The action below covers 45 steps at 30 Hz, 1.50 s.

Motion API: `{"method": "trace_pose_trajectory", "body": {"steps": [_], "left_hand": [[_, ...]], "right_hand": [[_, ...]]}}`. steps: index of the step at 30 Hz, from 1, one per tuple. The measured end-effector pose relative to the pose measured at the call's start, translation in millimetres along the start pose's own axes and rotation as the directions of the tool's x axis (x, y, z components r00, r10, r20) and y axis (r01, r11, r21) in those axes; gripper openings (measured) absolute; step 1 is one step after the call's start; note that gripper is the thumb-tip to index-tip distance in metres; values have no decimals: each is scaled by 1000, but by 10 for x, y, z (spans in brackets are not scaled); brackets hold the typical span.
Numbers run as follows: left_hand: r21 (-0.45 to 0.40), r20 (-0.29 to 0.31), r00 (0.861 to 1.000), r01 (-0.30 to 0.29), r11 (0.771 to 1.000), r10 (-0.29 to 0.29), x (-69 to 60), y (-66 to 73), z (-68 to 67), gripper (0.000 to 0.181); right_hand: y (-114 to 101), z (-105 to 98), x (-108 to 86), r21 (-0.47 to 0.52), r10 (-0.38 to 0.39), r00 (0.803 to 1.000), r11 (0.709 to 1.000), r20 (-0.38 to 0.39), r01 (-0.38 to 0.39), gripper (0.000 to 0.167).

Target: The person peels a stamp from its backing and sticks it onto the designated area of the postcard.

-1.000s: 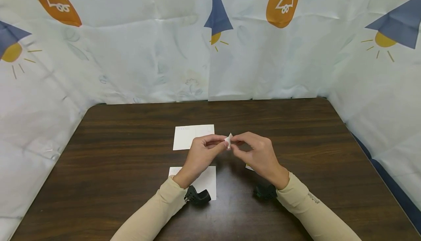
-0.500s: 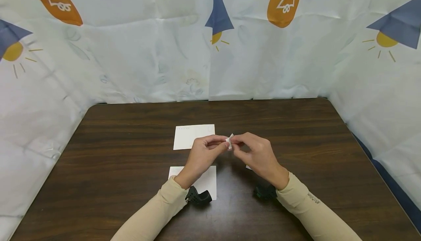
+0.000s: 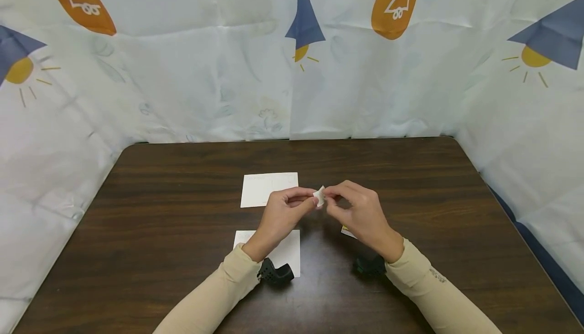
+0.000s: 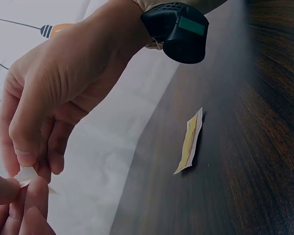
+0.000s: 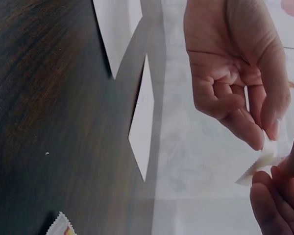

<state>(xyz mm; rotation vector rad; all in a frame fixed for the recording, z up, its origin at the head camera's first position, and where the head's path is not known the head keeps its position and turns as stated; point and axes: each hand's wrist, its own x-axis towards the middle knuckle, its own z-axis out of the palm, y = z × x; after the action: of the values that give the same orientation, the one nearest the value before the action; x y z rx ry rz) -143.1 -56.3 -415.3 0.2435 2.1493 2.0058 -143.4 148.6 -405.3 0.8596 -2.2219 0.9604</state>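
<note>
Above the middle of the table, a small white stamp (image 3: 319,197) with a serrated edge is held between both hands; its pale side shows. My left hand (image 3: 285,211) pinches one side between thumb and fingertips. At the opposite edge, my right hand (image 3: 360,213) pinches with thumb and index finger, its other fingers curled. The right wrist view shows the serrated stamp (image 5: 257,164) between the fingertips. Another stamp (image 4: 190,142), yellow with a white border, lies slightly curled on the table, mostly hidden beneath the right hand in the head view.
One white postcard (image 3: 255,190) lies behind the left hand. A second white card (image 3: 288,253) lies nearer, partly under the left wrist and its black camera (image 3: 276,271). The dark wood table (image 3: 159,222) is enclosed by white printed curtains (image 3: 219,85).
The right hand has shifted slightly to the right, and more of the white stamp shows between the hands. The left hand has barely moved. The cards lie as before.
</note>
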Motion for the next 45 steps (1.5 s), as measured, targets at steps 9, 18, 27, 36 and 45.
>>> {"method": "trace_pose_trajectory", "body": {"steps": [9,18,27,36,45], "left_hand": [[-14,16,1000,-17,1000,17,-11,26,-12,21],[-22,16,1000,-22,1000,22,-12,59,-11,20],[-38,10,1000,-19,999,19,13,28,-18,20],[-29,-12,1000,-15,999,15,27,54,-47,18],[-5,-20,1000,-10,1000,10,6,83,-102,18]], "right_hand": [[-29,-74,19,62,100,994,993,32,-102,22],[-28,-100,29,111,197,979,973,48,-202,21],[-12,-132,47,156,299,952,939,71,-307,23],[-5,-184,89,175,349,933,917,89,-360,17],[-3,-226,119,234,399,911,881,104,-412,18]]}}
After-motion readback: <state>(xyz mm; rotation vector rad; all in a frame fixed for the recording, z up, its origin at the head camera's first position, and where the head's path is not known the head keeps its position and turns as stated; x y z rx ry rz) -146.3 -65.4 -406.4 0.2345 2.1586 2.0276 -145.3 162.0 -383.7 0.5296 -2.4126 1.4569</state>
